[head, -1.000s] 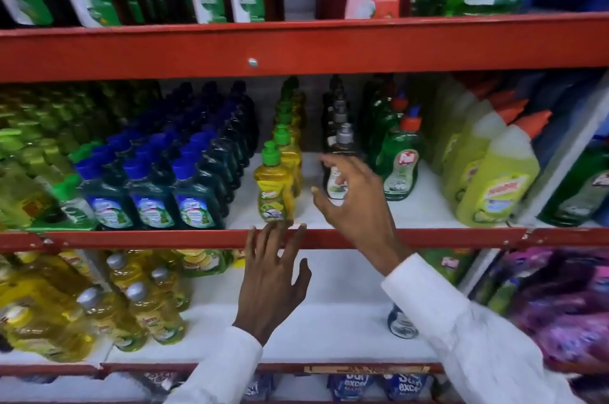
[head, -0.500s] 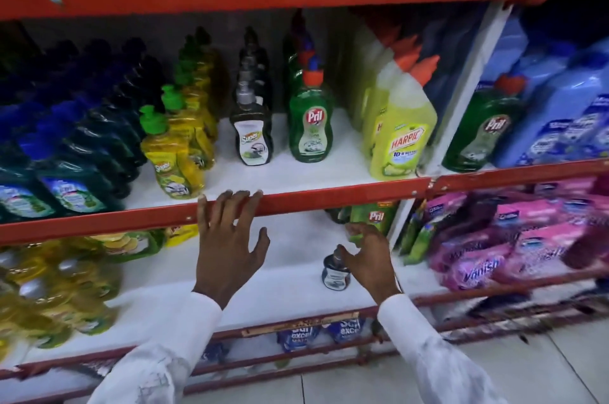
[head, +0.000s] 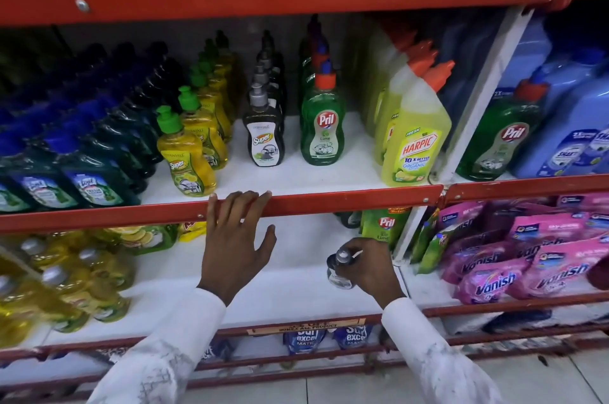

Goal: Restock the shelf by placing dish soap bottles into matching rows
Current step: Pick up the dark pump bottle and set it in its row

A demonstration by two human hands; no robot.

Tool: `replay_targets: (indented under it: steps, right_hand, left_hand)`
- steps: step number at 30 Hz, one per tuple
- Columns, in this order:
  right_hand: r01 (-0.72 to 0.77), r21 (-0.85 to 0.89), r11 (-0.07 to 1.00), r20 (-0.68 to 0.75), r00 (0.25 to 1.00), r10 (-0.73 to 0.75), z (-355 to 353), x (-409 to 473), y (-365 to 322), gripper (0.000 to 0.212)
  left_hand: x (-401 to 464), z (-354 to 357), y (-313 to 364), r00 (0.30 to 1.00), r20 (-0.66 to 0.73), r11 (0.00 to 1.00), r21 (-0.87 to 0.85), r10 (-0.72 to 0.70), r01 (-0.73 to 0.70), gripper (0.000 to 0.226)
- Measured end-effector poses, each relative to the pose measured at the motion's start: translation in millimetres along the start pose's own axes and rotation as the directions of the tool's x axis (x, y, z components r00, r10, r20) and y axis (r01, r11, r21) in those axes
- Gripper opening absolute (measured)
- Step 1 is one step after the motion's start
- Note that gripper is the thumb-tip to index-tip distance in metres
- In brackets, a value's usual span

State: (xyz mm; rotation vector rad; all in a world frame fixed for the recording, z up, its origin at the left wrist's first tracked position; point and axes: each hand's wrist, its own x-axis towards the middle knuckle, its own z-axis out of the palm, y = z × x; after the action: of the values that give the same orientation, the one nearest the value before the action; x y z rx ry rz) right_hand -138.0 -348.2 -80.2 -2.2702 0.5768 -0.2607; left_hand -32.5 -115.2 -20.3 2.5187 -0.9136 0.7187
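My right hand (head: 370, 266) grips a small dark soap bottle with a silver pump cap (head: 338, 266) standing on the lower white shelf (head: 296, 298). My left hand (head: 235, 238) rests with spread fingers on the red front rail of the middle shelf (head: 346, 200), holding nothing. On the middle shelf stand rows of yellow Super bottles with green caps (head: 186, 156), dark Super bottles with grey pumps (head: 263, 136), green Pril bottles with orange caps (head: 323, 126) and blue-capped green bottles (head: 92, 179).
Yellow Harpic bottles (head: 415, 146) stand at the right end of the middle shelf. Yellow bottles with silver caps (head: 82, 281) crowd the lower left. A Pril pouch (head: 384, 229) stands behind my right hand. Pink Vanish pouches (head: 514, 268) fill the right bay.
My right hand dropped from the middle shelf to the lower shelf and closed on the small dark bottle. My left hand stayed on the red rail. The view shifted down and right.
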Motion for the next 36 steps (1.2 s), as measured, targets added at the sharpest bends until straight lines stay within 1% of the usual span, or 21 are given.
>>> replay_targets:
  steps: [2, 4, 6, 9, 13, 16, 19, 24, 26, 28, 31, 34, 36]
  right_hand:
    - [0.044, 0.045, 0.998, -0.008, 0.999, -0.044, -23, -7, -28, 0.019]
    - [0.083, 0.087, 0.993, -0.031, 0.996, -0.08, -52, -15, -61, 0.025]
    - [0.117, 0.165, 0.979, -0.051, 0.993, -0.11, -78, -23, -97, 0.026]
    - [0.18, 0.288, 0.941, -0.05, 0.984, -0.173, -109, -26, -148, 0.027]
    - [0.283, 0.314, 0.906, -0.101, 0.959, -0.265, -122, -5, -207, 0.034]
    - [0.329, 0.263, 0.907, -0.146, 0.943, -0.3, -113, 19, -237, 0.039]
    - [0.309, 0.205, 0.929, -0.135, 0.949, -0.286, -98, 39, -255, 0.031]
    - [0.262, 0.078, 0.962, -0.079, 0.963, -0.256, -71, 65, -266, 0.033]
    - [0.237, 0.076, 0.968, -0.068, 0.97, -0.233, -63, 74, -266, 0.033]
    - [0.221, 0.089, 0.971, -0.064, 0.974, -0.216, -59, 79, -266, 0.027]
    - [0.229, 0.077, 0.97, -0.04, 0.973, -0.227, -58, 79, -269, 0.025]
    - [0.241, 0.071, 0.968, -0.011, 0.971, -0.241, -58, 77, -272, 0.035]
    - [0.254, 0.074, 0.964, -0.018, 0.967, -0.253, -58, 75, -269, 0.037]
  left_hand:
    - [-1, -1, -5, 1.0, -0.011, 1.0, -0.008, 0.018, -0.018, 0.054]
    - [-3, -2, -15, 0.999, -0.035, 0.999, -0.04, 0.007, -0.009, 0.053]
    - [-5, -5, -24, 0.999, -0.048, 0.998, -0.063, -0.01, 0.007, 0.052]
    - [-7, -7, -28, 0.999, -0.046, 0.998, -0.066, 0.0, -0.003, 0.052]
    - [-5, -9, -26, 0.997, -0.063, 0.993, -0.118, -0.032, 0.025, 0.051]
    - [-6, -9, -27, 0.998, -0.039, 0.985, -0.165, -0.048, 0.041, 0.051]
    - [-7, -8, -28, 0.999, -0.027, 0.979, -0.203, -0.041, 0.035, 0.054]
    - [-7, -10, -28, 0.998, 0.004, 0.966, -0.25, -0.059, 0.058, 0.055]
    - [-6, -9, -28, 0.998, 0.006, 0.965, -0.256, -0.058, 0.058, 0.056]
    - [-7, -8, -29, 0.998, 0.005, 0.963, -0.264, -0.06, 0.06, 0.056]
    - [-6, -7, -29, 0.999, 0.002, 0.968, -0.247, -0.052, 0.051, 0.057]
    - [-9, -6, -28, 0.999, -0.01, 0.973, -0.227, -0.048, 0.045, 0.057]
    - [-9, -5, -26, 0.998, -0.031, 0.974, -0.223, -0.053, 0.045, 0.057]
